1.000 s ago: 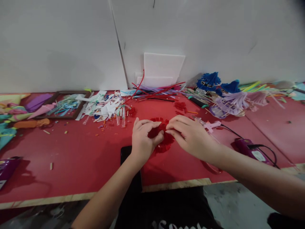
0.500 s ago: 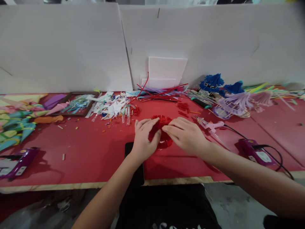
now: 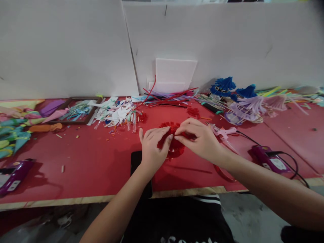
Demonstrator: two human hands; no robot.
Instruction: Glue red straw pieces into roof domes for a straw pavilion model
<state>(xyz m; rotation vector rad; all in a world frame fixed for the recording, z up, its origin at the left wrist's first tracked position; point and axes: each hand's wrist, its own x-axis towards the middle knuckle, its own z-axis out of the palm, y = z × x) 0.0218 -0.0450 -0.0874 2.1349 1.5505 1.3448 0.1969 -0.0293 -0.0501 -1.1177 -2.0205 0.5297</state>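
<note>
Between my hands, above the red table, is a round red fuzzy piece (image 3: 178, 150), seemingly made of pipe cleaners. My left hand (image 3: 155, 146) grips its left side, thumb and fingers closed on it. At its upper right, my right hand (image 3: 201, 137) pinches with thumb and index finger, the tips almost meeting my left thumb. Whatever lies in that pinch is too small to make out. My hands cover much of the red piece. A pink glue gun (image 3: 224, 132) lies just right of my right hand. Partly under my left forearm is a black phone-like slab (image 3: 136, 162).
Red and purple pipe cleaners (image 3: 172, 97) lie at the back by a white board. White scraps (image 3: 117, 113) and a brown frame (image 3: 73, 119) are left. Blue and lilac fan-like pieces (image 3: 249, 106) stand right. A purple power strip (image 3: 270, 160) with a black cord is at right.
My right hand's fingers have opened slightly and shifted, its pinch still against the red piece. My left hand keeps its hold. The view has shifted a little.
</note>
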